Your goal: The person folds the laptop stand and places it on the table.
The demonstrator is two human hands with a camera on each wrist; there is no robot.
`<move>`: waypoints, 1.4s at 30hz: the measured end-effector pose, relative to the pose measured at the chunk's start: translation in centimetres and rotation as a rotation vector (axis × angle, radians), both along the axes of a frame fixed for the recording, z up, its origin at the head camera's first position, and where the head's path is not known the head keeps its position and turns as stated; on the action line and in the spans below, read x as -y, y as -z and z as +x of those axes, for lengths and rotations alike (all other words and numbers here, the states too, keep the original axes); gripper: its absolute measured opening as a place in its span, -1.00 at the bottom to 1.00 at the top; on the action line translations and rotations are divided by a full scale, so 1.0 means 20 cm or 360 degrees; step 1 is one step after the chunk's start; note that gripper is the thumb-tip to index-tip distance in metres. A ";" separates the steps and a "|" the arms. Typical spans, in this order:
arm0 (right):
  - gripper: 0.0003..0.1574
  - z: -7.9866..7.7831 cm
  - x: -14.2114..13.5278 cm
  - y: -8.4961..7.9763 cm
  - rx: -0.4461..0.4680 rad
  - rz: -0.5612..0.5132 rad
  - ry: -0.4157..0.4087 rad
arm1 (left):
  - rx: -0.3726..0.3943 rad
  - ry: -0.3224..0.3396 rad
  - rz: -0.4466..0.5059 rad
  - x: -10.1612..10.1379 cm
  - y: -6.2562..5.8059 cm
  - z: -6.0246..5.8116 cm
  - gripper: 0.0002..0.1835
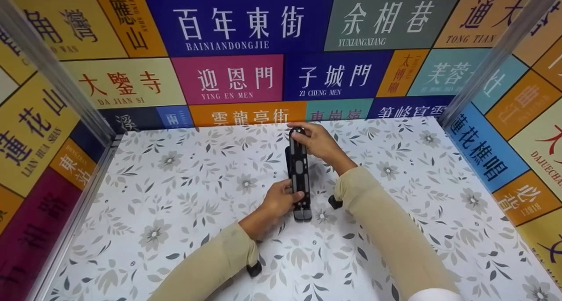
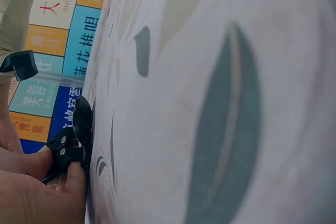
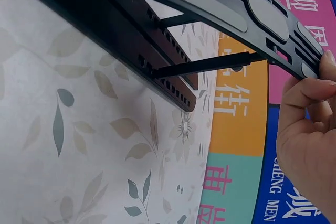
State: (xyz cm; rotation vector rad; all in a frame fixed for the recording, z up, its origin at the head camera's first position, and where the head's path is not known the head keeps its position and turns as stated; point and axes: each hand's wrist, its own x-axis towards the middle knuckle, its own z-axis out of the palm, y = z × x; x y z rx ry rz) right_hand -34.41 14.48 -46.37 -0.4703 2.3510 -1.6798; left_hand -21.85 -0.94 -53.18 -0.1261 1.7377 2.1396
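A black folding laptop stand (image 1: 300,166) with grey pads is on the table, its long side running away from me. My right hand (image 1: 322,142) pinches the far end of its upper arm between thumb and fingers. Nearer me, my left hand (image 1: 277,200) grips the stand close to its hinged end, thumb on top. Seen from the right wrist, the upper arm is tilted up off the notched base (image 3: 113,45), and thin struts (image 3: 210,65) link the two. In the left wrist view, left-hand fingers (image 2: 74,184) curl around the hinge by a rounded lip (image 2: 82,120).
The table (image 1: 210,231) has a white cover printed with leaves and flowers. Panels with colourful lettering (image 1: 241,22) stand along the back and both sides, with metal posts at the corners. A small black piece (image 1: 336,201) sticks out at each sleeve cuff.
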 end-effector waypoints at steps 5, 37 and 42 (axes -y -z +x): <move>-0.65 -0.01 0.00 0.00 -0.0197 0.0187 0.0074 | 0.0000 -0.0009 -0.0027 0.00 0.00 -0.01 -0.59; -0.68 0.16 0.01 0.04 -0.0366 0.0236 0.0546 | -0.0330 0.0492 -0.0582 0.21 -0.03 -0.09 -0.85; -0.64 0.21 0.01 0.04 -0.0445 0.0288 0.0610 | -0.0336 0.0585 -0.0545 0.25 -0.02 -0.12 -0.88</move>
